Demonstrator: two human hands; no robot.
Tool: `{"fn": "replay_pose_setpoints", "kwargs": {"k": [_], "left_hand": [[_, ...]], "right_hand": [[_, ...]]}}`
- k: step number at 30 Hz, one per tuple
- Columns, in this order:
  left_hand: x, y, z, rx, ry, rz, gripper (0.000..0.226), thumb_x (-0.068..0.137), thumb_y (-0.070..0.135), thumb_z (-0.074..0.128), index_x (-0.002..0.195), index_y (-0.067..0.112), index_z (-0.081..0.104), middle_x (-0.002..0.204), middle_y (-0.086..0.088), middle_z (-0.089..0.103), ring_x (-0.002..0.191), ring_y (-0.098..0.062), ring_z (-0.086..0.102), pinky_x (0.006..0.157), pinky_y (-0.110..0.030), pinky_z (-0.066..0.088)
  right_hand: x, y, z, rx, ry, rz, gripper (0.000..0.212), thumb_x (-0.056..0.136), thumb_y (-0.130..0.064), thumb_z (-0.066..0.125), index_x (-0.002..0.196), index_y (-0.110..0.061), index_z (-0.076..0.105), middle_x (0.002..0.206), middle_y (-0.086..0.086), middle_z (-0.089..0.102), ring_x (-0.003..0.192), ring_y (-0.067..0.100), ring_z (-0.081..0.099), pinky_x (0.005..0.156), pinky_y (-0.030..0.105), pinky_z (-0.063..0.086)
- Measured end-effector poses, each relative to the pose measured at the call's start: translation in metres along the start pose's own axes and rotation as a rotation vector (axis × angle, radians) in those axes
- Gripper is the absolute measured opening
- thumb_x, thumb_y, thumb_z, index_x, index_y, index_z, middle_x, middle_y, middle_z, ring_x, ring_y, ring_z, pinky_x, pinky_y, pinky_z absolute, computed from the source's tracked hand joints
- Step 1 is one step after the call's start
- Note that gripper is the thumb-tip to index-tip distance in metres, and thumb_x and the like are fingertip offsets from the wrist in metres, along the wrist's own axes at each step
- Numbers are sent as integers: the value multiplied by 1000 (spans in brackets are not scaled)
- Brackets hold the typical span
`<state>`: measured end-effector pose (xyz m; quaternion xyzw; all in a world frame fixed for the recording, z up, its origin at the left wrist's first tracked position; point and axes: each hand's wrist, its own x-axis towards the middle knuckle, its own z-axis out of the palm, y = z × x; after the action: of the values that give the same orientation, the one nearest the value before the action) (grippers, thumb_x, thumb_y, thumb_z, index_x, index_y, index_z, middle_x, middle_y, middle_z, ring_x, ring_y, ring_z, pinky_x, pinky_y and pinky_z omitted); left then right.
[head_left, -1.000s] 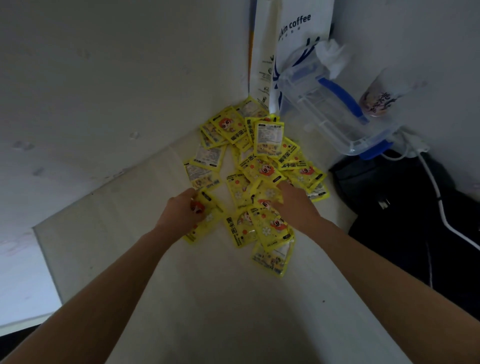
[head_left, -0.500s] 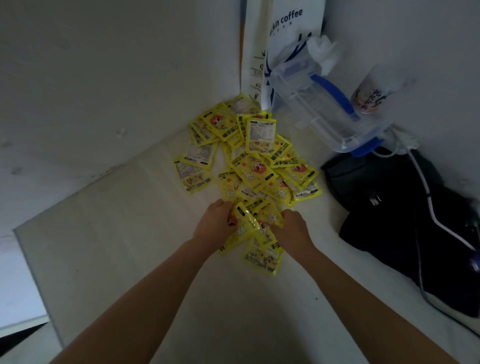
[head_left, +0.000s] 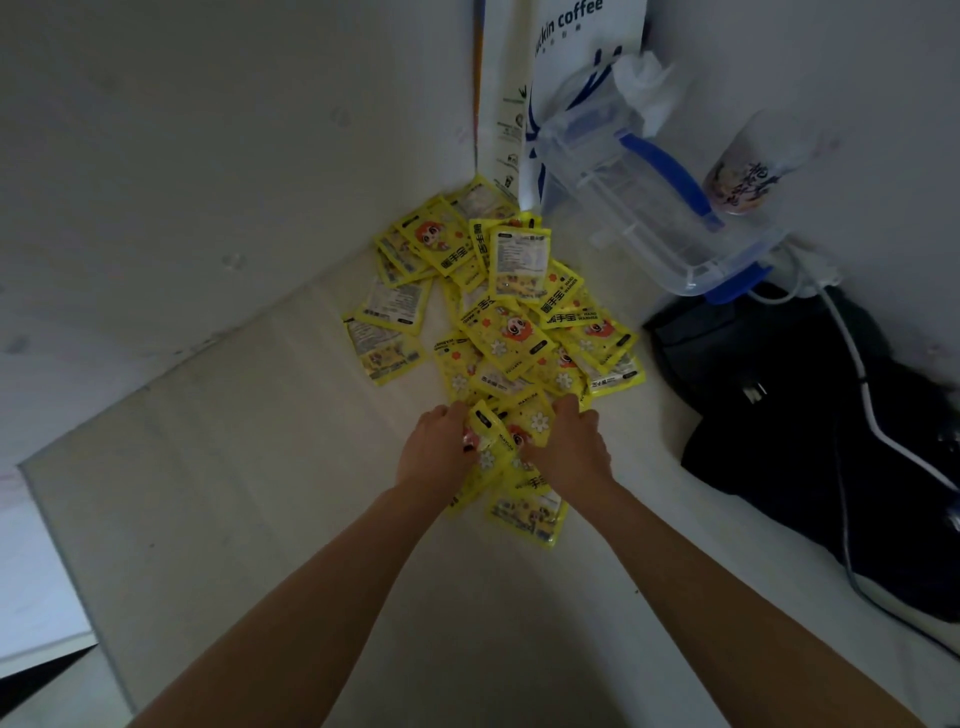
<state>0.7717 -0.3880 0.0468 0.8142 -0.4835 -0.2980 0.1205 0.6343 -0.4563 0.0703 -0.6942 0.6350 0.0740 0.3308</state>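
Several yellow hand-warmer packets (head_left: 511, 317) lie heaped in the corner of a pale table (head_left: 270, 519). At the heap's near end, my left hand (head_left: 436, 454) and my right hand (head_left: 569, 449) close in from both sides on a small bunch of packets (head_left: 506, 441). The fingers of both hands curl around the bunch, and some packets stand on edge between them. One flat packet (head_left: 527, 517) lies just below my right wrist. My fingertips are hidden under the packets.
A clear plastic box with blue handle and clips (head_left: 654, 208) leans in the back corner before a white coffee paper bag (head_left: 561, 67). A printed cup (head_left: 748, 166) stands at the right wall. A black bag with white cable (head_left: 831, 415) fills the right side.
Both hands have drawn together and gathered packets between them; my left hand came in from the left with its packet. The bunch is now tighter and nearer me.
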Motion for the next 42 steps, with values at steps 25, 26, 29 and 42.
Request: {"fn": "replay_pose_setpoints", "kwargs": {"k": [25,26,29,42], "left_hand": [[23,-51,-89,-251,243,-224,23,76,20,76,89,3,67,91,-13,59,80,-29,60,72,-38,52],[27,-51,-93,-350,261,-267,20,76,19,76,89,7,68,91,-11,62,78,-26,61,71,-37,54],[39,-48,-99,-781,292,-445,14,77,10,76,85,17,67,83,-5,68,65,-17,63,59,-27,52],[95,-60,-82,-718,379,-698,26,57,38,66,76,20,69,85,-10,72,87,-33,67,78,-46,58]], "right_hand": [[45,-25,-63,258,54,-183,39,86,-36,66,108,-5,56,104,12,64,87,23,56,70,30,42],[52,-30,-65,255,64,-193,41,86,-37,66,108,-5,57,105,12,64,85,21,55,70,30,42],[74,-46,-72,265,59,-185,46,85,-39,67,113,-5,56,107,12,64,85,22,56,74,33,47],[159,-91,-86,343,91,-110,36,83,-25,70,108,0,61,107,11,63,103,29,61,75,26,43]]}}
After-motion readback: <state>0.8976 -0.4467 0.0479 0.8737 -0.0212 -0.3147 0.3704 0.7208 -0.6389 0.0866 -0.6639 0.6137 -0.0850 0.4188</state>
